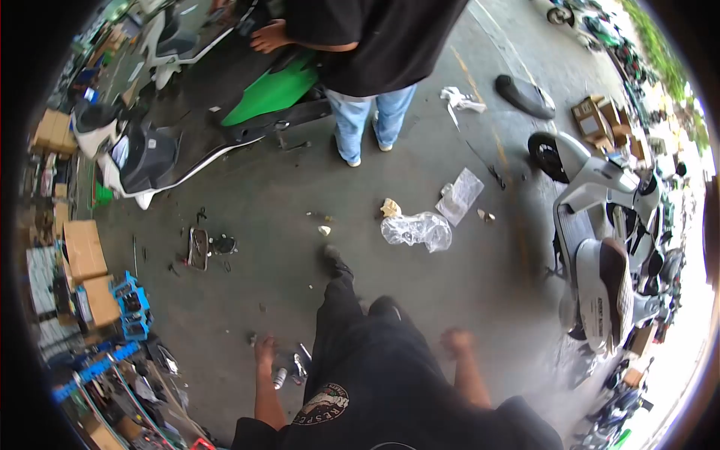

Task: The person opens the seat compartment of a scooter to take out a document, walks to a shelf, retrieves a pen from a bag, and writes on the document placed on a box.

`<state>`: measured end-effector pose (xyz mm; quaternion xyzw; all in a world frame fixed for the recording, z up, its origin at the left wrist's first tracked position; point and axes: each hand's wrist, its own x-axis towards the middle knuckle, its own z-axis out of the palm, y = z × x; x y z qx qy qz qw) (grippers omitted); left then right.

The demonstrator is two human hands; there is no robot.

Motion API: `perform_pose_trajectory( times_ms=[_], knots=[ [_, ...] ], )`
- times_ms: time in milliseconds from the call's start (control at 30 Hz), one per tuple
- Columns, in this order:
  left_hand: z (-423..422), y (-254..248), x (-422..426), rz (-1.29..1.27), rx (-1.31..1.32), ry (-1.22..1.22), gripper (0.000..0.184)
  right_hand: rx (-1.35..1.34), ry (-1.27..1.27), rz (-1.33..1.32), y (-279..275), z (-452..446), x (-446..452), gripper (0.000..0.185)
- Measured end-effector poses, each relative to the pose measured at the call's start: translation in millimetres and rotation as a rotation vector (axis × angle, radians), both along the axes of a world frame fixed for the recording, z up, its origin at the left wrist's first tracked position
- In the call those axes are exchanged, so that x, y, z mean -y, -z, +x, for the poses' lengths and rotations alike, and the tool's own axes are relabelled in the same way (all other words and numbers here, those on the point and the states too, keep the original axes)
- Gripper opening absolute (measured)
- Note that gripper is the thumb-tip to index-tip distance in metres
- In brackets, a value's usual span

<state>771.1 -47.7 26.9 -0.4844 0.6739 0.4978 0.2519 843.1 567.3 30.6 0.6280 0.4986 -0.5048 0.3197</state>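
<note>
My left hand point(265, 351) hangs at my side over the floor, its fingers loosely apart and nothing visible in them. Just below and right of it in view, a spray can point(280, 378) and a shiny metal part point(299, 365) lie on the floor. On my other side, my right hand point(457, 342) is raised a little, smeared by motion; its fingers cannot be made out. It touches nothing that I can see. My dark shoe point(337, 261) is stretched forward on the grey floor.
Ahead, another person point(375, 45) stands beside a green body panel point(274, 94). Clear plastic wrap point(417, 231) and a black tray-like part point(198, 249) lie on the floor. Right is a white scooter point(592, 247); left are cardboard boxes point(85, 250) and a blue rack point(133, 306).
</note>
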Motion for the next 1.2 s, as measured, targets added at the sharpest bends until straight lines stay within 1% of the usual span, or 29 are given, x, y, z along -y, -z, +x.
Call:
perform_pose_trajectory(
  times_ms=[33, 67, 100, 133, 167, 267, 300, 333, 367, 400, 433, 500, 567, 600, 633, 667, 700, 733, 800, 833, 867, 933, 967, 1000, 1033, 1067, 1133, 1167, 1200],
  knots=[
    [-26, -12, -11, 0.069, -0.059, 0.022, 0.035, -0.134, 0.065, 0.047, 13, -4, -7, 0.031],
    [-48, -20, -17, 0.063, -0.051, 0.063, 0.035, -0.269, 0.123, 0.084, 26, -7, -14, 0.026],
    [-71, -29, -20, 0.071, -0.040, 0.128, 0.037, -0.286, 0.231, 0.084, -2, -44, -13, 0.026],
    [-95, -39, -23, 0.073, -0.031, 0.191, 0.040, -0.282, 0.276, 0.075, -7, -57, -14, 0.026],
    [-116, -49, -26, 0.054, -0.032, 0.227, 0.040, -0.283, 0.268, 0.087, -6, -70, -18, 0.026],
    [-151, -71, -42, -0.057, -0.045, 0.169, 0.045, -0.266, 0.256, 0.051, 17, -98, -40, 0.026],
    [-158, -79, -53, -0.123, -0.093, 0.110, 0.047, -0.201, 0.240, 0.005, 27, -107, -51, 0.026],
    [-150, -88, -65, -0.190, -0.119, 0.047, 0.049, -0.113, 0.215, -0.038, 33, -103, -63, 0.026],
    [-139, -85, -84, -0.208, -0.097, 0.024, 0.049, -0.083, 0.131, -0.119, 43, -107, -82, 0.024],
    [-134, -84, -98, -0.233, -0.153, -0.027, 0.048, -0.080, 0.041, -0.215, 78, -93, -111, 0.021],
    [-124, -82, -113, -0.253, -0.205, -0.077, 0.046, -0.050, -0.036, -0.194, 89, -95, -136, 0.019],
    [-94, -71, -146, -0.125, 0.018, -0.075, 0.044, -0.011, -0.035, 0.018, 102, -109, -189, 0.016],
    [-59, -32, -151, -0.028, 0.265, 0.266, 0.040, -0.156, 0.211, 0.132, 121, -125, -244, 0.014],
    [-62, -41, -174, -0.003, 0.304, 0.435, 0.035, -0.253, 0.330, 0.182, 114, -140, -263, 0.013],
    [-63, -45, -188, 0.018, 0.329, 0.521, 0.032, -0.255, 0.315, 0.264, 83, -171, -273, 0.016],
    [-60, -45, -198, 0.040, 0.350, 0.609, 0.029, -0.247, 0.320, 0.277, 68, -189, -281, 0.016],
    [-54, -50, -198, 0.044, 0.385, 0.421, 0.024, -0.280, 0.316, 0.326, 56, -200, -287, 0.018],
    [-62, -55, -195, 0.064, 0.410, 0.383, 0.022, -0.320, 0.310, 0.374, 46, -208, -289, 0.019],
    [-75, -62, -185, 0.100, 0.461, 0.308, 0.019, -0.343, 0.269, 0.335, 30, -216, -280, 0.020],
    [-86, -67, -183, -0.012, 0.428, 0.253, 0.020, -0.342, 0.251, 0.312, 30, -213, -272, 0.018],
    [-96, -72, -180, -0.124, 0.394, 0.196, 0.022, -0.383, 0.225, 0.273, 42, -199, -263, 0.018],
    [-120, -73, -175, -0.160, 0.279, 0.129, 0.026, -0.279, 0.149, 0.211, 38, -192, -237, 0.016],
    [-133, -71, -176, -0.143, 0.267, 0.116, 0.026, -0.178, 0.039, 0.130, 49, -181, -230, 0.015],
    [-143, -68, -179, -0.151, 0.203, 0.039, 0.028, -0.112, -0.006, 0.031, 52, -171, -224, 0.018],
    [-141, -65, -185, -0.160, 0.153, -0.039, 0.031, -0.036, -0.035, -0.094, 48, -165, -220, 0.027],
    [-138, -61, -194, -0.140, 0.169, -0.051, 0.031, 0.049, -0.057, -0.218, 43, -162, -218, 0.037],
    [-149, -61, -225, -0.098, 0.156, -0.058, 0.034, 0.109, -0.152, -0.247, 13, -178, -219, 0.038],
    [-149, -49, -237, -0.080, 0.160, -0.057, 0.034, 0.098, -0.069, -0.169, 18, -177, -226, 0.026],
    [-146, -35, -251, -0.024, 0.219, -0.041, 0.034, 0.100, -0.064, -0.152, 13, -189, -239, 0.026]
  ],
)
